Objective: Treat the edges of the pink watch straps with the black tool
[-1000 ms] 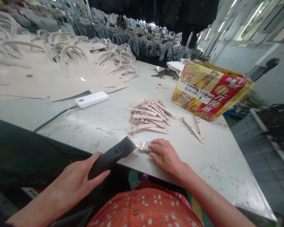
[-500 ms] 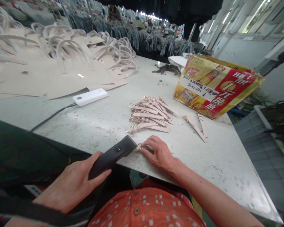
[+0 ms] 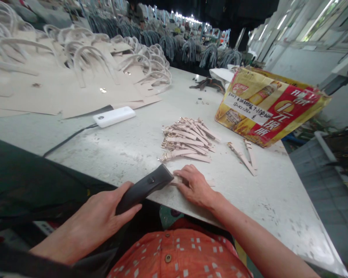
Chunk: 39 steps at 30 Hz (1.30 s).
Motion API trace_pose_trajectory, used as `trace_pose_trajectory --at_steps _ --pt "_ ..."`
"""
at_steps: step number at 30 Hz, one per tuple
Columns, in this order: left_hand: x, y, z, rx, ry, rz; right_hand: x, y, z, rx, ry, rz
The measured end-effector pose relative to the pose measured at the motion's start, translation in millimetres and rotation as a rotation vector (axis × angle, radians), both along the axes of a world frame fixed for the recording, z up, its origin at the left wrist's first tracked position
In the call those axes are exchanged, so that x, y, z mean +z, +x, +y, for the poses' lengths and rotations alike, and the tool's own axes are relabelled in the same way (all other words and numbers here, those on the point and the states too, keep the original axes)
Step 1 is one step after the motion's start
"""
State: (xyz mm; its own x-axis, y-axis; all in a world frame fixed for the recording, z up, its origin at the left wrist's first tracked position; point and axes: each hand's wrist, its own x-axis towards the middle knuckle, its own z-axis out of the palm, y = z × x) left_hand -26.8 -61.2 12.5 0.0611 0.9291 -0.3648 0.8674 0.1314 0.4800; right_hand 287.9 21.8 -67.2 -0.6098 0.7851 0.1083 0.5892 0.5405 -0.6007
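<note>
My left hand [image 3: 104, 216] is wrapped round a black handheld tool [image 3: 145, 188] shaped like a hair clipper, with a small switch on top. The tool's wide end points right and reaches the end of a pale leather strap [image 3: 178, 179] at the table's near edge. Over that strap, my right hand [image 3: 195, 185] has its fingers closed, pinning it to the tabletop; the middle of the strap is hidden. Just beyond lies a pile of similar pale straps [image 3: 188, 139] with gold metal fittings at their left ends. Two more straps [image 3: 243, 158] lie apart, to the right.
A yellow and red carton [image 3: 266, 108] stands at the back right of the table [image 3: 127, 150]. Large pale panels [image 3: 75, 96] with looped handles are heaped at the left. In front of them lies a white device [image 3: 115, 116] with a black cable. A grey bin [image 3: 321, 185] stands beyond the right edge.
The black tool has shifted slightly right and now covers more of the strap's metal end. My right hand stays on the strap. The whole view has moved a little.
</note>
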Motion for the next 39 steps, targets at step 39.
trace_pose_trajectory --at_steps 39 --pt "14.0 6.3 31.6 -0.309 0.003 0.15 -20.7 29.3 -13.7 -0.175 -0.032 0.256"
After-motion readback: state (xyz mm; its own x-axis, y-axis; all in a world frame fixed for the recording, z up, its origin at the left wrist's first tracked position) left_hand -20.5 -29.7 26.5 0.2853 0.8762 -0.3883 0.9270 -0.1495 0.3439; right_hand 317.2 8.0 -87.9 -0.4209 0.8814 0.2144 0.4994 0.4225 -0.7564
